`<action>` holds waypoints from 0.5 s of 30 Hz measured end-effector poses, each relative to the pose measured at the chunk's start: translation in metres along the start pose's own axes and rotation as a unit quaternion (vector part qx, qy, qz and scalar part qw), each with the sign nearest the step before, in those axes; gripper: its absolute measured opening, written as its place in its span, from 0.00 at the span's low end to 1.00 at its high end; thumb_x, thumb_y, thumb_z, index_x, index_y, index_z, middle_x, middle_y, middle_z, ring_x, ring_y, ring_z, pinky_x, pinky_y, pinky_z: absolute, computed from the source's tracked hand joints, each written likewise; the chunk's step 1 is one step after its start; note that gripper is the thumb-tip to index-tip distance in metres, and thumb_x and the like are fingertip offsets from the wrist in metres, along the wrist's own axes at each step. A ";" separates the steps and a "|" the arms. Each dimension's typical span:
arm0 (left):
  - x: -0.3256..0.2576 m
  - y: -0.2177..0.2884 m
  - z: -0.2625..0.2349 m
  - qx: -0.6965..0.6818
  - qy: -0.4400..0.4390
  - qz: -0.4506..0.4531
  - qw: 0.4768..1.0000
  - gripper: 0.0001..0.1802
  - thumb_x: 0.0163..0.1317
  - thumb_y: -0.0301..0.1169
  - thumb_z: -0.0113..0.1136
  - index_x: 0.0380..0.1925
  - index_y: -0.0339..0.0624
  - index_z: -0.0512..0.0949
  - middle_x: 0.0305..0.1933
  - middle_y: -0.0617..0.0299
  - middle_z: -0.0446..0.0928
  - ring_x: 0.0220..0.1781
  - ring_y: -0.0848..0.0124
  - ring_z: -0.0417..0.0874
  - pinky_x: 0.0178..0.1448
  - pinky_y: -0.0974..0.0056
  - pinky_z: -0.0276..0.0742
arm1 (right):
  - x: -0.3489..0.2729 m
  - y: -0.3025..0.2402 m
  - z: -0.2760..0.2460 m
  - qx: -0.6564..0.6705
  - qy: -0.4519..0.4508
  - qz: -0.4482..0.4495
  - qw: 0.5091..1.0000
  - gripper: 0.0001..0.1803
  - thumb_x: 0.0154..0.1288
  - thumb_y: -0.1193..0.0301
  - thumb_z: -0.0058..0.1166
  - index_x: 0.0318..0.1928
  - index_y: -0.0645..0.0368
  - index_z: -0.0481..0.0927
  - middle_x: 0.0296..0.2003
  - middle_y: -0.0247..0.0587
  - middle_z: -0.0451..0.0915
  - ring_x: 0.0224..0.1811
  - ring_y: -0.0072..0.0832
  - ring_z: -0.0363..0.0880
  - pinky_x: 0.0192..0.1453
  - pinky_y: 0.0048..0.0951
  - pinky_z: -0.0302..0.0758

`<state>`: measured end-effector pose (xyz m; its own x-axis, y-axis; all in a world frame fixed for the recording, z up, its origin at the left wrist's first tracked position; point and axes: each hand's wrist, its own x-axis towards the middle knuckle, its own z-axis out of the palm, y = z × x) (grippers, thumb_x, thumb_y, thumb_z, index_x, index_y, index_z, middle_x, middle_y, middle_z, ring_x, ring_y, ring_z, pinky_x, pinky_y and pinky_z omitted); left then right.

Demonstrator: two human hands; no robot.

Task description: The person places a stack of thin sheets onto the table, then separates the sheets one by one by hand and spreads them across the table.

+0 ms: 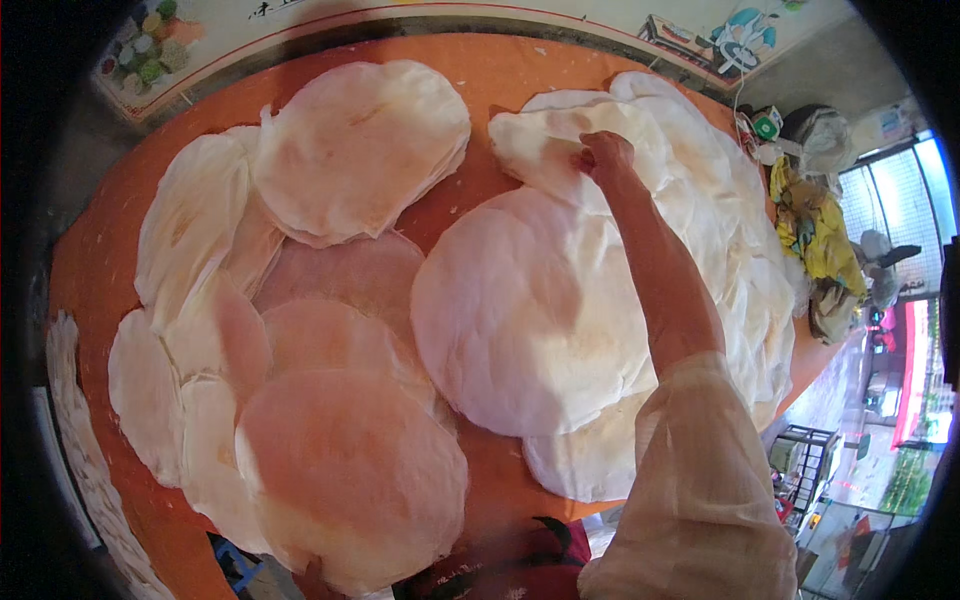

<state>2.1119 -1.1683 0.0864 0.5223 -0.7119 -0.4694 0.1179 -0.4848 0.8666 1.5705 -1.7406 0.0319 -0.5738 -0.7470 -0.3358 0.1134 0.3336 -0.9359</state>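
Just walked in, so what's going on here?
A person is handling thin, pale, round sheets spread in overlapping piles across an orange table. The right hand reaches to the upper right, its fingers curled at a thin off-white sheet; its exact grip is hidden. What seems to be the left hand barely shows at the bottom edge, by a large, round, translucent sheet.

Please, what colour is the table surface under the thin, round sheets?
The table surface is orange, seen best in the head view.
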 end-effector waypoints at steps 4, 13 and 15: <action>0.019 -0.004 0.021 -0.029 -0.025 -0.018 0.999 0.33 0.53 0.31 0.58 0.60 0.34 0.62 0.59 0.50 0.67 0.59 0.58 0.71 0.61 0.53 0.70 | 0.045 -0.024 0.031 -0.351 0.099 -0.251 0.897 0.27 0.51 0.63 0.58 0.53 0.57 0.75 0.38 0.46 0.82 0.38 0.34 0.82 0.39 0.31 0.78; 0.010 0.034 0.066 -0.115 -0.061 -0.022 0.991 0.33 0.53 0.30 0.59 0.60 0.34 0.63 0.58 0.50 0.68 0.57 0.59 0.72 0.59 0.54 0.71 | -0.152 -0.003 0.127 -0.198 -0.369 -0.327 0.847 0.16 0.49 0.67 0.62 0.41 0.56 0.81 0.32 0.36 0.82 0.35 0.28 0.80 0.38 0.30 0.77; -0.013 0.062 0.043 -0.122 -0.026 0.007 0.992 0.33 0.53 0.30 0.59 0.59 0.34 0.63 0.58 0.50 0.69 0.56 0.59 0.73 0.59 0.54 0.72 | -0.311 0.047 0.160 -0.243 -0.498 -0.331 0.764 0.11 0.53 0.75 0.55 0.40 0.54 0.82 0.31 0.37 0.81 0.36 0.28 0.79 0.40 0.30 0.75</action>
<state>2.0765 -1.2112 0.1392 0.4816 -0.7460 -0.4600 0.3159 -0.3418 0.8851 1.8841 -1.5846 0.0755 0.5535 -0.8311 0.0540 -0.3871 -0.3141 -0.8669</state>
